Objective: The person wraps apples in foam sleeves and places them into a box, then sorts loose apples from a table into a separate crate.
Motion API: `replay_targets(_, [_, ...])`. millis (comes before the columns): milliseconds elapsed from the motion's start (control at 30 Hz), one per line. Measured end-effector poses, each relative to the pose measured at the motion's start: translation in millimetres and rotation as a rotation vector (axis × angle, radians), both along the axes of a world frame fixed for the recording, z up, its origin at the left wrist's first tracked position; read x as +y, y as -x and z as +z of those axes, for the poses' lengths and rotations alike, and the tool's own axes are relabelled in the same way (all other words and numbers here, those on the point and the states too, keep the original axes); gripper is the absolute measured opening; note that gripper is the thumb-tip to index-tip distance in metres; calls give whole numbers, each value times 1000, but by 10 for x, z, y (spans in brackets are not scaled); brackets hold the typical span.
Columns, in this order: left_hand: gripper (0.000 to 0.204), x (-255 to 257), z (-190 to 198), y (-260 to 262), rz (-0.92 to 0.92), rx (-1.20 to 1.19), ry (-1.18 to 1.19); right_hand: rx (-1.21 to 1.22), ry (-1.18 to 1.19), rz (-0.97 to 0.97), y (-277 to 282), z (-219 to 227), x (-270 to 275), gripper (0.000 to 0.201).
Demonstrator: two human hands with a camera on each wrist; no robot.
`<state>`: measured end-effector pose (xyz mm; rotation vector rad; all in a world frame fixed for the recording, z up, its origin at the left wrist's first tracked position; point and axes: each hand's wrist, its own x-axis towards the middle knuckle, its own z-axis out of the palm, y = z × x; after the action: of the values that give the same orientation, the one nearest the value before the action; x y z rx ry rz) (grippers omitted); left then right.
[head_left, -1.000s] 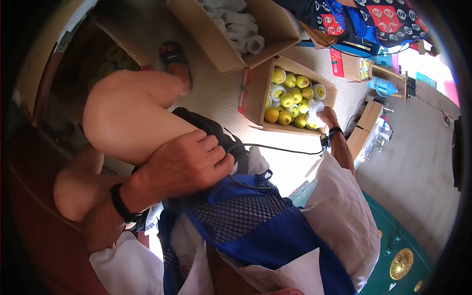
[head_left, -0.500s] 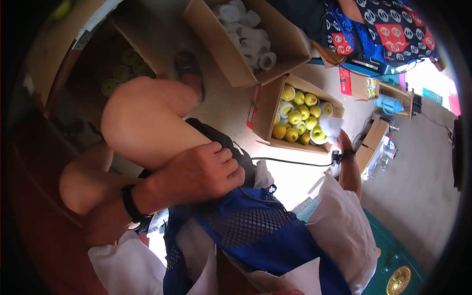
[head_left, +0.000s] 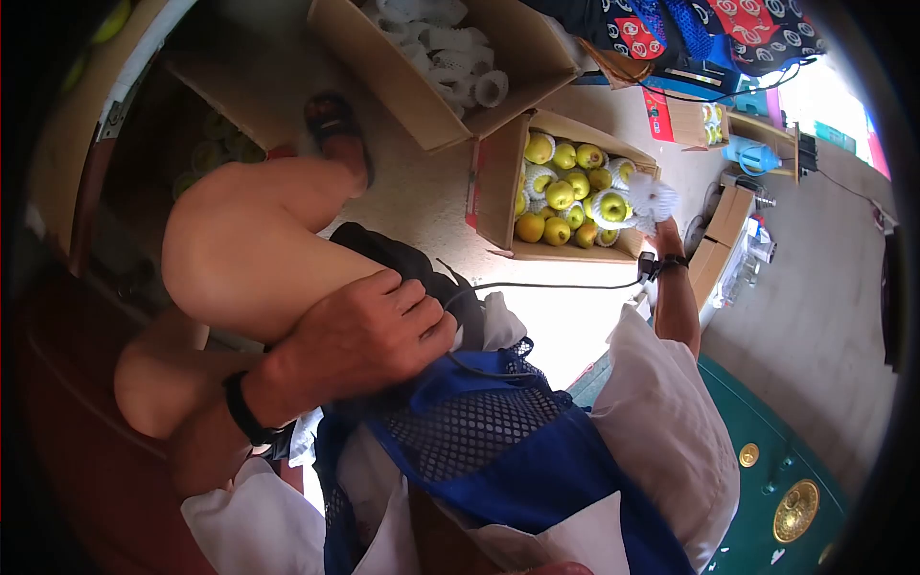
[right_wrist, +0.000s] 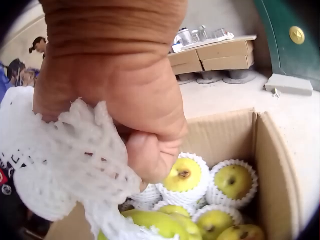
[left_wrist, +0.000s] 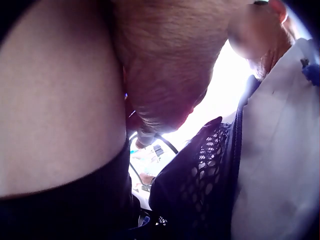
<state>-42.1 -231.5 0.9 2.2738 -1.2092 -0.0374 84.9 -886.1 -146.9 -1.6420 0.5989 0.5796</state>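
Observation:
Beside the open box (head_left: 495, 192) of yellow-green fruit (head_left: 560, 195), my right hand (head_left: 663, 233) grips white foam nets (head_left: 654, 199). The right wrist view shows the fingers of this hand (right_wrist: 120, 95) curled in, with the bunched foam nets (right_wrist: 75, 160) hanging from them over a green fruit (right_wrist: 155, 222). Other fruits (right_wrist: 182, 174) sit in foam sleeves in the box. My left hand (head_left: 369, 331) rests loosely bent on the bare thigh (head_left: 273, 254); in the left wrist view this hand (left_wrist: 170, 65) lies against the leg, its fingertips mostly hidden.
A larger carton (head_left: 393, 81) holds white foam nets (head_left: 450, 57). Behind the fruit box is a person in patterned clothing (head_left: 747, 29). A black cable (head_left: 546, 285) runs between my wrists. A green chest (head_left: 767, 460) stands at lower right, near brown cartons (head_left: 719, 240).
The head view has shifted. My right hand has moved from the fruit box's near corner to just outside its edge, and the foam nets have moved with it. The left hand stays on the thigh.

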Motion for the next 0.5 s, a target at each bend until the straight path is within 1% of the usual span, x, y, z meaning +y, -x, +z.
replay_targets(33, [23,6,2,-4,2,9,-8,-14,-158,-102,-55,-127,-96,39])
replay_targets(67, [23,7,16,1,-2,22,-11,112,-183,111,-121,-104,-179,42])
replay_targets(133, [24,7,23,-19,0,23,-14,-51,-125,-177,-128,-180,-241,42])
replay_targets(167, [24,10,20,-20,6,20,-15,-131,-100,-315,-185,-133,-54,43])
replay_targets(200, [24,4,16,-13,7,22,-12,-188,-56,-364,-174,-50,-1,41])
replay_targets(233, [24,-7,20,13,-1,25,-12,-147,-109,-328,-113,-25,-84,41])
replay_targets(267, [24,-8,17,14,0,18,-17,-114,-168,-285,-158,-125,-381,42])
replay_targets(300, [24,-1,6,-6,7,6,-25,-86,-231,-235,-257,-139,-395,42])
replay_targets(333, [19,-7,3,-7,14,-12,-10,-207,-146,-134,-224,-227,-380,41])
replay_targets(367, [15,-15,-7,-19,20,-32,3,-329,-53,-46,-195,-246,-230,40])
replay_targets(400, [11,-17,-16,-38,25,-56,15,-463,176,180,-229,-326,-175,40])
replay_targets(467, [11,-29,-4,-28,9,-45,11,-268,-170,-53,-413,-469,-142,40])
replay_targets(500, [11,-21,-5,-39,10,-45,2,-272,-230,-179,-443,-396,-30,39])
